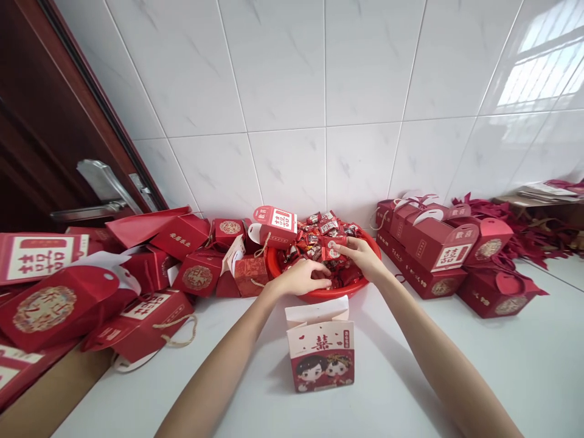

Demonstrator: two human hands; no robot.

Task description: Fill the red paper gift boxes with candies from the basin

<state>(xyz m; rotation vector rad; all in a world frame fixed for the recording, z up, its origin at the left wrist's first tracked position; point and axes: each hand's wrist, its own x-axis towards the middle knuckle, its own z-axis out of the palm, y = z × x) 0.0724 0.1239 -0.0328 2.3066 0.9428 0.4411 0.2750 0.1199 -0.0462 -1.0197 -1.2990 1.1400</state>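
Two bare hands dip into a red bowl heaped with small wrapped packets at the back of a white surface. At the bowl's 3 o'clock, the right hand keeps a narrow grip, its thumb and fingertips closed on a red packet near the middle of the heap. At 8 o'clock, the left hand bends its fingers over the near rim, the thumb and fingertips close together among the packets; whether that grip has one in it cannot be told.

Directly at 6 o'clock from the bowl, between the forearms, an upright card box printed with two cartoon figures stands with its top flaps raised. A small handled box sits tilted at the bowl's 10 o'clock. Red gift boxes lie jumbled toward 9 o'clock, while a stack of similar boxes stands at 3 o'clock, dark red ribbons spilling beyond it. Behind, at 12 o'clock, rises a tiled wall.
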